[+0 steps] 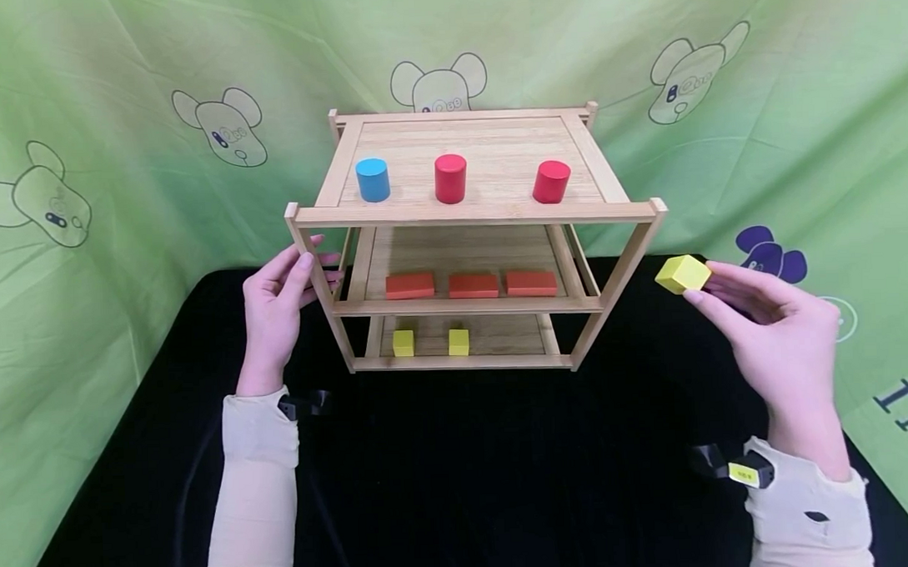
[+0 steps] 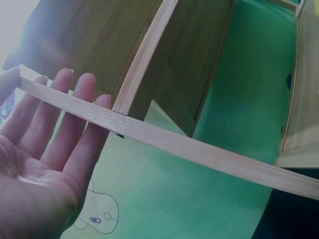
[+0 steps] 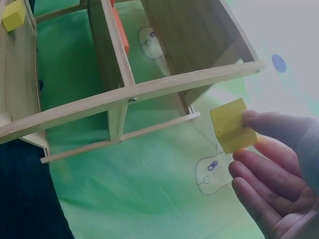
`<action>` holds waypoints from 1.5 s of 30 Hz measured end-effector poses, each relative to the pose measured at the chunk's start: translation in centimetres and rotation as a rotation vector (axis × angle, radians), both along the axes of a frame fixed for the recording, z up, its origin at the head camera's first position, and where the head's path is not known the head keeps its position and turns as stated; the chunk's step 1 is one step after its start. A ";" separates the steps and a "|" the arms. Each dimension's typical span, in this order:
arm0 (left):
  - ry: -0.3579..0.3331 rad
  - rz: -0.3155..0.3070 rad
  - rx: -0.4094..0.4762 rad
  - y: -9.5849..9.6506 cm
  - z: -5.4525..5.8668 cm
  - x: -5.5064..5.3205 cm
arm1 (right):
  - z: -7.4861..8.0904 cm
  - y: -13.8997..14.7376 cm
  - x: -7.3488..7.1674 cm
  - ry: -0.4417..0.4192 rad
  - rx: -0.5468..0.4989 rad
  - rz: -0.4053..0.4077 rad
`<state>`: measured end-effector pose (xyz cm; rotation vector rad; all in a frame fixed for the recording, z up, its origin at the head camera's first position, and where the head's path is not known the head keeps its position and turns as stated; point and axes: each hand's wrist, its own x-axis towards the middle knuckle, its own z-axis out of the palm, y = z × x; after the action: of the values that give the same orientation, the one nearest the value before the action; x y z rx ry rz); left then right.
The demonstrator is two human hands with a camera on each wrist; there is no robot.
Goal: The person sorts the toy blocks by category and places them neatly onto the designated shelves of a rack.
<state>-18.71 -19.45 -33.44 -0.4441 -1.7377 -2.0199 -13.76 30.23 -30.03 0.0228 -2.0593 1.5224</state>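
A small three-tier wooden shelf [image 1: 467, 214] stands at the center of the head view. My left hand [image 1: 278, 298] holds its left front post [image 2: 164, 141], thumb on the near side and fingers extended behind. To the right of the shelf, my right hand [image 1: 786, 330] pinches a yellow cube [image 1: 682, 274] in the air between thumb and fingertips. The right wrist view shows that cube [image 3: 232, 125] apart from the shelf frame. Two more yellow cubes, a left one [image 1: 403, 344] and a right one [image 1: 458, 342], sit on the bottom tier.
The top tier bears a blue cylinder [image 1: 373, 180] and two red cylinders, one in the middle [image 1: 450, 179] and one at right [image 1: 551, 182]. Three red-orange blocks [image 1: 472, 286] lie in a row on the middle tier. Black cloth [image 1: 461, 475] covers the table; a green printed curtain [image 1: 158, 202] surrounds it.
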 end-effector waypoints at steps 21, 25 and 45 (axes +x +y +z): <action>-0.010 0.008 -0.001 0.1 -0.1 -0.1 | 1.4 -1.1 1.5 0.207 -0.080 0.065; -0.004 0.016 -0.015 0.1 -0.1 -0.1 | 1.8 -1.7 1.9 0.275 -0.161 0.140; -0.011 0.009 -0.016 0.0 0.0 -0.1 | 1.8 -3.2 2.5 0.307 -0.095 0.253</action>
<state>-18.77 -19.42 -33.46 -0.4300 -1.7603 -2.0068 -11.22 27.07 -28.27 0.4681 -1.7885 1.6474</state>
